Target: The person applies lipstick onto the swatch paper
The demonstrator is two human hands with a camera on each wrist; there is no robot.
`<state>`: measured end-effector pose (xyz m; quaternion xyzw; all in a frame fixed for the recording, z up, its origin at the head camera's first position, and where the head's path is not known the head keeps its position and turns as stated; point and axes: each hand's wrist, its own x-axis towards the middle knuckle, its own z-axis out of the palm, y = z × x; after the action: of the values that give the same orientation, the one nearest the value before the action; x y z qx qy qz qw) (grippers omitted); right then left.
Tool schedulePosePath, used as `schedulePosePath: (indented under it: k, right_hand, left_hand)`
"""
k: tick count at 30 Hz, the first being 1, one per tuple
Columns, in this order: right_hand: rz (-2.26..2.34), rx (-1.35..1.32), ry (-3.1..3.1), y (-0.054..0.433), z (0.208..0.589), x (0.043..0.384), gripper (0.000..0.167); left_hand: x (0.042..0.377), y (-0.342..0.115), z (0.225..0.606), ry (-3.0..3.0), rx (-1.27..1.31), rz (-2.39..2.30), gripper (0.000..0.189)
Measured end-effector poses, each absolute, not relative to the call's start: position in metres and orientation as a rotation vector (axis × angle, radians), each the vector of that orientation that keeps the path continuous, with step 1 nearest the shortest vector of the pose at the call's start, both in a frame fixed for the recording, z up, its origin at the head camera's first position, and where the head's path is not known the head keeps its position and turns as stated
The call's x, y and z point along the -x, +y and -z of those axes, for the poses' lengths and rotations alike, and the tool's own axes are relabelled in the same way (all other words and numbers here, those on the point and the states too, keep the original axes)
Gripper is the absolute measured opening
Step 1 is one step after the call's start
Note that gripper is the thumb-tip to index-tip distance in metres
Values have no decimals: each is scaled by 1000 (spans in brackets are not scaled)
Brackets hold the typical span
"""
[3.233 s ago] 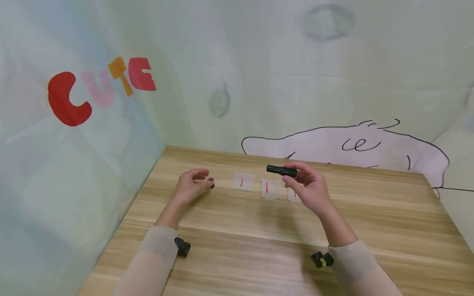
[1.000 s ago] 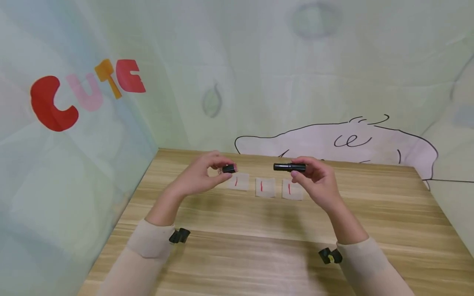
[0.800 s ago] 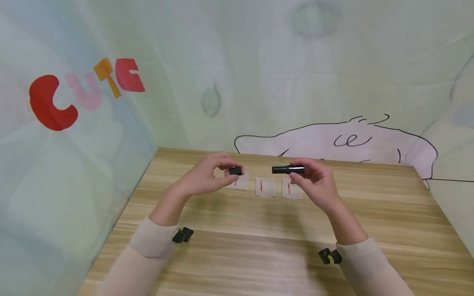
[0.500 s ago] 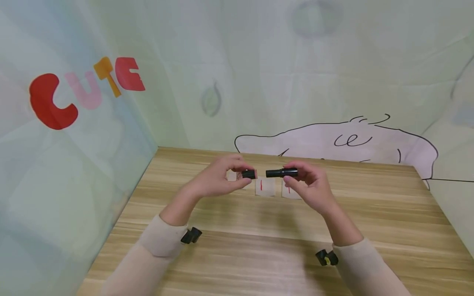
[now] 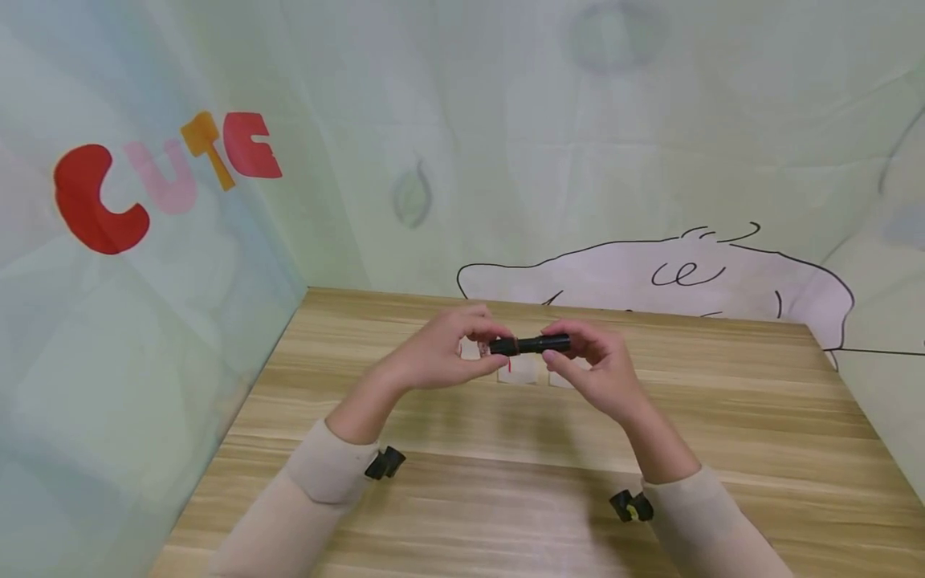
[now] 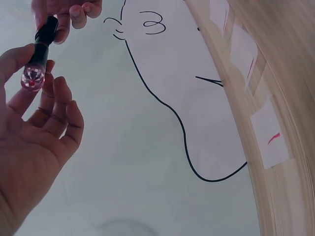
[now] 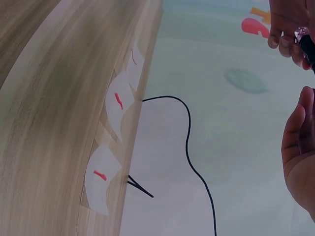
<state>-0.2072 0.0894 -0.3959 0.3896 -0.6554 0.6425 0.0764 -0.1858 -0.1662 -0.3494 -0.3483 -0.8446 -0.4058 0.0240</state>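
Observation:
My left hand (image 5: 442, 352) pinches a short black lipstick cap (image 5: 502, 347) with a clear, faceted pinkish end (image 6: 33, 78). My right hand (image 5: 603, 373) holds the slim black lipstick tube (image 5: 538, 344) between thumb and fingers. Cap and tube meet end to end, level, above the table; how far one sits inside the other cannot be made out. Below them lie three white paper squares with red strokes: the left one (image 6: 271, 135), the middle one (image 5: 519, 372) and the right one (image 7: 102, 179). In the head view the hands partly cover the papers.
The wood-grain table (image 5: 462, 506) ends at a pale fabric backdrop (image 5: 347, 193) along its back and left sides. Printed on the backdrop are the coloured letters of CUTE (image 5: 104, 205) and a line-drawn pale figure (image 5: 636, 277). Small black devices (image 5: 385, 463) are worn at both wrists.
The left hand has lifted the cap from the left and carried it rightward to the tube. The right hand has shifted slightly left lately, closing the gap between cap and tube.

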Motion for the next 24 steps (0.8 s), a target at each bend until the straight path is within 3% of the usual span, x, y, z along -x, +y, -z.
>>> schedulePosePath:
  k: [24]
  right_hand:
    - [-1836,-1205,-2027,81,393,204,24]
  left_hand:
    - [182,-158,357,-2335,1024,1303,15]
